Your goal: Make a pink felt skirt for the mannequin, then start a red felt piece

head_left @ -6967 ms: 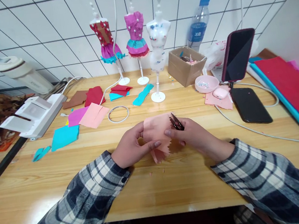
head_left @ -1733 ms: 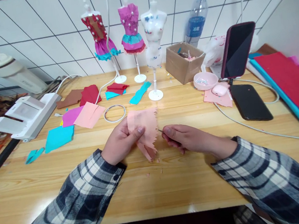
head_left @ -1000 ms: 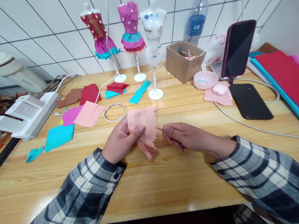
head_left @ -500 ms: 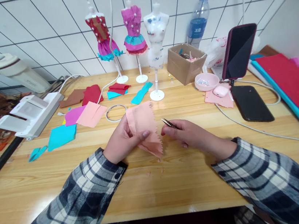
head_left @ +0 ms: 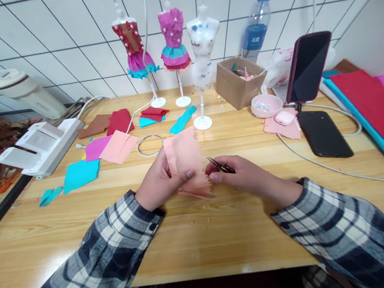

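My left hand [head_left: 160, 182] pinches a piece of pale pink fabric [head_left: 184, 156] with a zigzag-cut right and lower edge, holding it upright above the wooden table [head_left: 204, 237]. My right hand [head_left: 243, 175] is closed around small dark scissors [head_left: 219, 165], whose blades point left at the fabric's jagged right edge, close to it. Both sleeves are plaid. Tiny pink snippets [head_left: 207, 217] lie on the table below the hands.
Three small mannequins stand at the back: red dress [head_left: 132, 43], magenta dress [head_left: 173, 40], white bare one [head_left: 201, 50]. Fabric pieces [head_left: 107, 145], a ring [head_left: 150, 144], cardboard box [head_left: 239, 83], pink bowl [head_left: 266, 105], two phones [head_left: 320, 134], a cable, red sheets [head_left: 379, 114] and white device [head_left: 41, 145] surround the hands.
The left hand turned and lifted the pink fabric, so the jagged edge now faces right and down. The right hand brought the scissors' blades up beside that edge.
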The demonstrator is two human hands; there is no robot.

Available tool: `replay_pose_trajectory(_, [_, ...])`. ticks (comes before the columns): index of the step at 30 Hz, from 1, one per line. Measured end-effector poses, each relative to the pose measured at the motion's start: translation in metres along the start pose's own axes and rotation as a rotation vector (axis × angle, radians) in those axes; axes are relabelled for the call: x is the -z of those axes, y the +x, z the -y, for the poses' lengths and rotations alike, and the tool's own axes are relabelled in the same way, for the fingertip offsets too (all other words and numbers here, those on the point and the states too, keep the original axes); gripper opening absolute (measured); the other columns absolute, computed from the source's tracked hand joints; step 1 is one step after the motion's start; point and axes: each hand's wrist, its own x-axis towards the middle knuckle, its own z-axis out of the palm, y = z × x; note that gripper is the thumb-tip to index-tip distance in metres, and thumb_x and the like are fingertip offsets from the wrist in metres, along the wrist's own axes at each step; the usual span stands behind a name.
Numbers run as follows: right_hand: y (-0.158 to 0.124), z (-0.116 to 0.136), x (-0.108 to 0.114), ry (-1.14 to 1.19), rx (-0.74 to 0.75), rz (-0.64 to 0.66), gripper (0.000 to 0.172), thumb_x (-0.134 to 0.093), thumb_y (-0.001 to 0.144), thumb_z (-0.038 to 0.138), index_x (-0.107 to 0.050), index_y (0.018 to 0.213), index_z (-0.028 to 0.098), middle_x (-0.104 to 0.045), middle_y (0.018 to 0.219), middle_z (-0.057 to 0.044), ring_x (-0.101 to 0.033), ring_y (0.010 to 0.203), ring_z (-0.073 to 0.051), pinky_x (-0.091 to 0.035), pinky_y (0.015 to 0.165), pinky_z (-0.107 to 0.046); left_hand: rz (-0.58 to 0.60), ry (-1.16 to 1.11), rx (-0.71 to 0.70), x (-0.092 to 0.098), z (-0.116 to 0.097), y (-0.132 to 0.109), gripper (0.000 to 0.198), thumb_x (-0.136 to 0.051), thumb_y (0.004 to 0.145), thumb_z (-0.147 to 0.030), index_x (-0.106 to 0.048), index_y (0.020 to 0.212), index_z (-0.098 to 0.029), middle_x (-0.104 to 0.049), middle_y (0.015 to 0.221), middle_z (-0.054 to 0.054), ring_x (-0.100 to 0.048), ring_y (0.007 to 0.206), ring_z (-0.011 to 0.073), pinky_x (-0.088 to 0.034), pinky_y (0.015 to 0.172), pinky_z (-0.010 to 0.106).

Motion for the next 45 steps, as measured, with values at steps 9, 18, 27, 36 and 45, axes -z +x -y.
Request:
replay_pose_trajectory(9, [0.000,0.000,-0.005,0.116,-0.036,0.063,0.021,-0.070,0.073,0.028,-0.062,0.089,0.017,-0.063,0.082,0.000,-0.058,0.078,-0.014,-0.046,0.073,-0.028,-0.057,-0.322,0.093,0.001,0.002,0.006,0.063,-0.075,0.078,-0.027,-0.046,0.134,-0.018,-0.066,0.122,0.012,-0.066,0.102,0.0243,-0.054,0.084,0.032])
replay_pose_trajectory(18, [0.001,-0.002,-0.006,0.236,-0.016,0.113,0.026,-0.070,0.069,0.017,-0.060,0.093,0.017,-0.061,0.075,0.002,-0.059,0.074,-0.012,-0.047,0.071,-0.028,-0.191,-0.398,0.037,-0.001,-0.004,0.007,0.059,-0.076,0.077,-0.022,-0.052,0.130,-0.022,-0.070,0.112,0.006,-0.068,0.083,0.0170,-0.055,0.073,0.026])
replay_pose_trajectory(27, [-0.002,0.003,-0.002,0.225,0.034,0.082,0.023,-0.069,0.073,0.024,-0.062,0.094,0.018,-0.061,0.080,0.000,-0.058,0.076,-0.013,-0.045,0.069,-0.027,-0.179,-0.367,0.020,0.003,-0.001,0.008,0.063,-0.078,0.074,-0.025,-0.050,0.131,-0.022,-0.068,0.119,0.008,-0.066,0.102,0.0228,-0.052,0.088,0.033])
replay_pose_trajectory(36, [0.000,0.003,0.001,0.481,-0.072,-0.208,0.045,-0.064,0.077,0.058,-0.063,0.096,0.017,-0.054,0.081,0.000,-0.029,0.044,-0.003,-0.015,0.038,-0.022,0.128,-0.005,0.003,-0.003,0.000,-0.005,0.078,-0.080,0.071,-0.021,-0.041,0.139,-0.023,-0.059,0.133,0.009,-0.055,0.124,0.0293,-0.049,0.099,0.036])
replay_pose_trajectory(45, [-0.001,-0.001,-0.005,0.447,0.127,-0.410,0.044,-0.079,0.069,0.037,-0.054,0.102,0.022,-0.053,0.073,0.005,-0.048,0.060,-0.009,-0.040,0.055,-0.024,0.488,-0.121,0.103,-0.009,-0.001,-0.008,0.081,-0.075,0.076,-0.041,-0.038,0.146,-0.024,-0.042,0.152,0.012,-0.036,0.140,0.0356,-0.034,0.112,0.049])
